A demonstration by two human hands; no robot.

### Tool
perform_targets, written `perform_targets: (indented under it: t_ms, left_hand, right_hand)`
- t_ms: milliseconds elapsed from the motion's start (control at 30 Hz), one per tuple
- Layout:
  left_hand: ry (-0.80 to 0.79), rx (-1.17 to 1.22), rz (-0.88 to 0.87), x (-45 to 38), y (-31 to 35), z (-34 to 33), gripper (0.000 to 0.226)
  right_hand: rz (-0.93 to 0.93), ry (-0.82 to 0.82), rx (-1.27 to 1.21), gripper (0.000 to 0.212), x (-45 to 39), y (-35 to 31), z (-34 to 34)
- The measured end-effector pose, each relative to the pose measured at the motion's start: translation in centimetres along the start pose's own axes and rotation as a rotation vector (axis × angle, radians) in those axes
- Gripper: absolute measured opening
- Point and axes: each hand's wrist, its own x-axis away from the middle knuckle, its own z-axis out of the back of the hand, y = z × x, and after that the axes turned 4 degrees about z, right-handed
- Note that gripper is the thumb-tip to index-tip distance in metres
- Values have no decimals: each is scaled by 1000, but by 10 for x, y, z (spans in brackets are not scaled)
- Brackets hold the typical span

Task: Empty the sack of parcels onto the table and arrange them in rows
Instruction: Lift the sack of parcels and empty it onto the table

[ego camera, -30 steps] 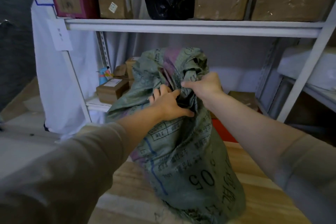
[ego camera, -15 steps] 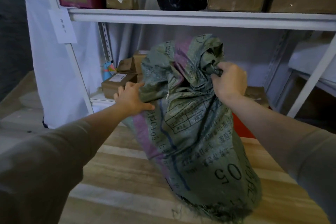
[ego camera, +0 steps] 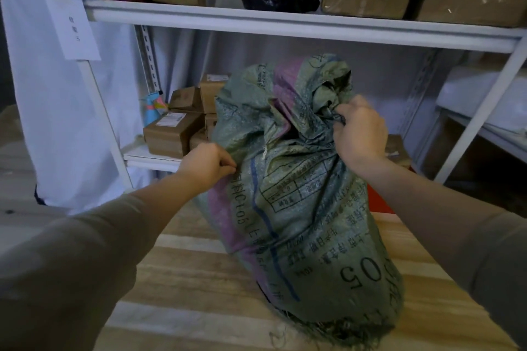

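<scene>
Our left hand, which a second ago lay in the bunched top, has slid down to the sack's left flank, fingers curled and pinching the weave. Our right hand keeps its fingers clamped on the gathered neck. The sack stands on the table, unemptied; we judge tipping comes next.

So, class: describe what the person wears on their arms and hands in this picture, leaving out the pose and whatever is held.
Both arms wear plain grey-brown long sleeves, pushed up so the forearms are bare: left sleeve, right sleeve. The cloth looks soft, with no print or markings. The left hand and right hand are bare, with no gloves. No watch, ring or bracelet shows.
</scene>
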Motion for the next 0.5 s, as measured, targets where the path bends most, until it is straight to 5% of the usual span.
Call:
perform_targets:
  t_ms: [167,300,367,500]
  left_hand:
    - [55,34,42,8,3,-7,13]
    - [127,-125,195,10,1,0,76]
    - [113,-159,347,7,-1,-1,87]
    - [7,-20,490,6,-7,-9,47]
  right_hand:
    - [8,-9,-2,17,2,0,3]
    - [4,8,10,13,5,5,6]
    - [20,16,20,12,7,7,6]
    - [36,17,32,12,8,10,7]
